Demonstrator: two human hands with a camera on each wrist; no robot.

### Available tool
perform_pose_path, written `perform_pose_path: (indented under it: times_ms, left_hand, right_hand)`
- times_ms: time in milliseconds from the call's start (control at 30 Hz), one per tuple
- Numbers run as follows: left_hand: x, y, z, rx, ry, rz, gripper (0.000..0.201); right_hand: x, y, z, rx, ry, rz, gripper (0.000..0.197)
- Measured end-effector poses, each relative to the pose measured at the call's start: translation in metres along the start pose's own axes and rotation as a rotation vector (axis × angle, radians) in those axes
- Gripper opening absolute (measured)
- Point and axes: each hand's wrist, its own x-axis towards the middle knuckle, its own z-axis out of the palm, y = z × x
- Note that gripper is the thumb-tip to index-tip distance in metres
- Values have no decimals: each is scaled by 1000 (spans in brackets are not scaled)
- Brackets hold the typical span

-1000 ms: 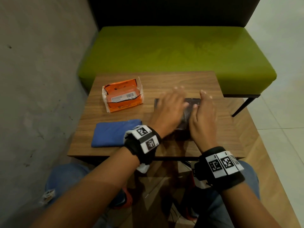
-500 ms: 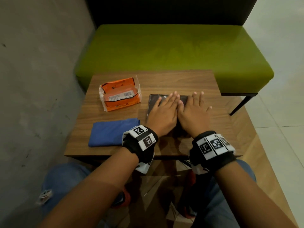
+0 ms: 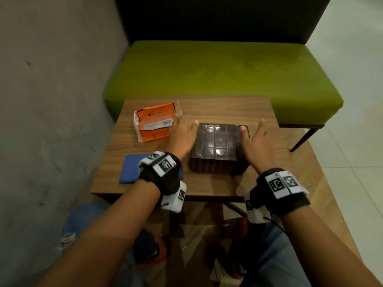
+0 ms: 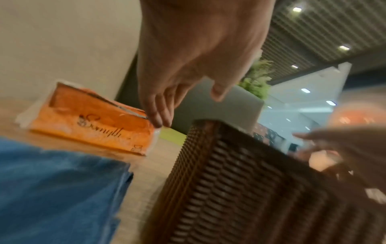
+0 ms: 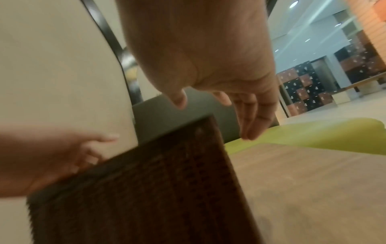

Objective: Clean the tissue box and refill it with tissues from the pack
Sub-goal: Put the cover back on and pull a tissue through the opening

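Brown, straight fingers (image 3: 262, 126) of the right hand (image 3: 258, 145) are spread loose beside the right flank of the dark woven square tissue box (image 3: 219, 149), the thumb tip resting on its far right top corner; they grip nothing. On the other flank the left hand (image 3: 182, 136) is likewise relaxed, its fingers (image 4: 158, 113) extended and holding nothing, the thumb just at the box's far left top corner. Whether either palm presses the box's side cannot be told.

From the left wrist view the box's ribbed weave (image 4: 229, 189) fills the lower right, blurred. Its glossy panelled top faces up, and it stands near the middle of the wooden bench (image 3: 217, 106), toward the near edge.

Left of it, toward the far left corner, lies the orange plastic tissue pack (image 3: 154, 123), just beside the left fingertips. A folded blue cloth (image 3: 130, 171) sits at the near left corner, partly under the left wristband.

Beyond the far edge stands a green upholstered seat (image 3: 217, 69) with a dark back.
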Motion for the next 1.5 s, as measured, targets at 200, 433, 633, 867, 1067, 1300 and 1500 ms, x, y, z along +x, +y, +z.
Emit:
perform_pose_path:
  times_ms: [200, 433, 633, 867, 1067, 1300, 1500]
  left_hand:
    - [-4, 21, -13, -56, -470, -202, 87]
    - [-12, 13, -20, -333, -261, -87, 66]
    - [-19, 1, -13, -587, -35, -41, 36]
    - [-36, -23, -17, -313, -164, 243, 74]
    - [-51, -33, -11, -193, -167, 294, 48]
    - [-38, -20, -13, -48, -37, 369, 12]
    - [1, 29, -4, 417, -141, 514, 21]
  right_hand:
    - [0, -22, -20, 19, -268, 150, 80]
    - [-5, -8, -15, 392, -101, 46, 61]
    - [-16, 5, 3, 737, -20, -30, 86]
    - [-21, 46, 14, 500, -46, -272, 86]
    - [-24, 57, 21, 343, -42, -276, 74]
    - [-38, 31, 18, 189, 50, -364, 86]
    - [-13, -6, 22, -188, -64, -253, 112]
